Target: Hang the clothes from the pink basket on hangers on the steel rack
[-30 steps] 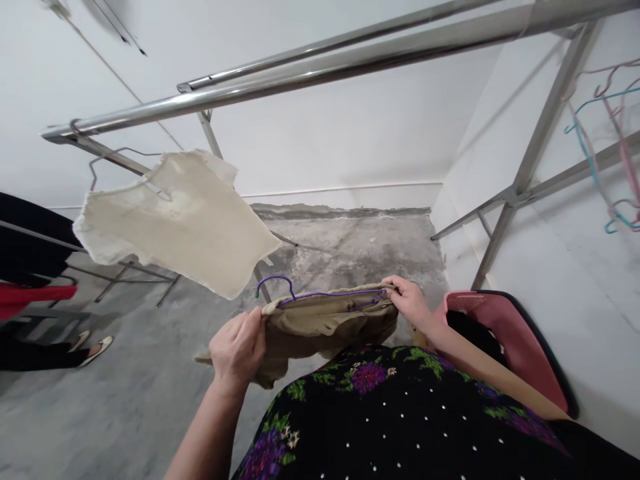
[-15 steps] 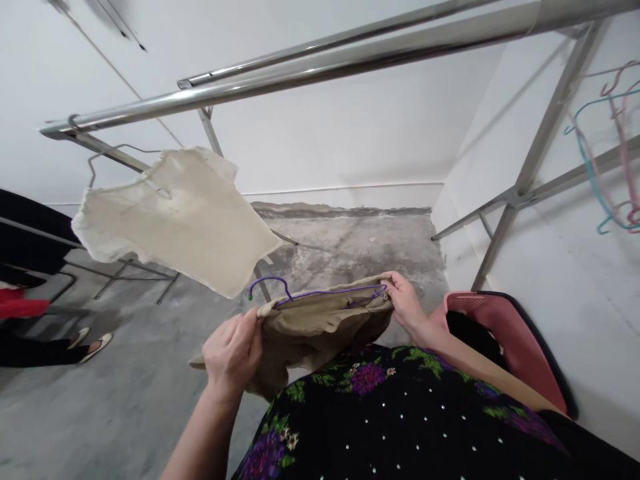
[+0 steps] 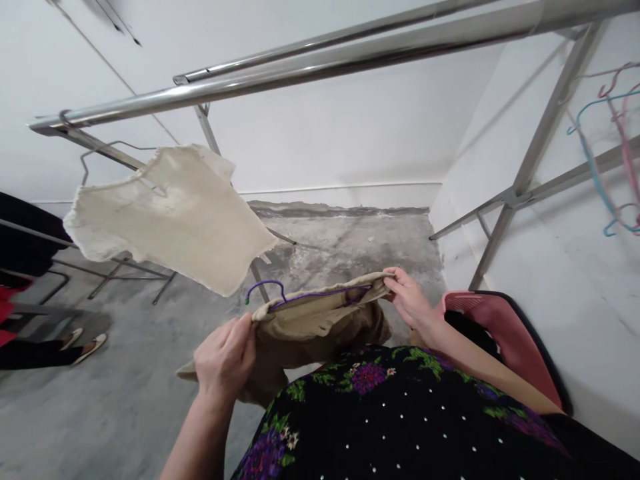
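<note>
1. Two hands held one beige garment (image 3: 310, 327) before the chest, below the rail (image 3: 300, 72).
2. Left hand (image 3: 225, 357) pinched one end, right hand (image 3: 410, 300) the other (probably so it lay stretched over the purple hanger (image 3: 265, 287)).

**Both my hands up, both pinched shut**

My left hand (image 3: 225, 357) is held up in front of my waist, its back toward me, fingers curled and thumb pressed against them in a tight pinch. My left forearm (image 3: 193, 440) comes up bare from below, wrist nearly straight. My right hand (image 3: 411, 299) sits higher and farther out, well apart from the left, palm turned down, with fingertips and thumb nipped together. My right forearm (image 3: 480, 367) runs back bare toward my right side.
</note>
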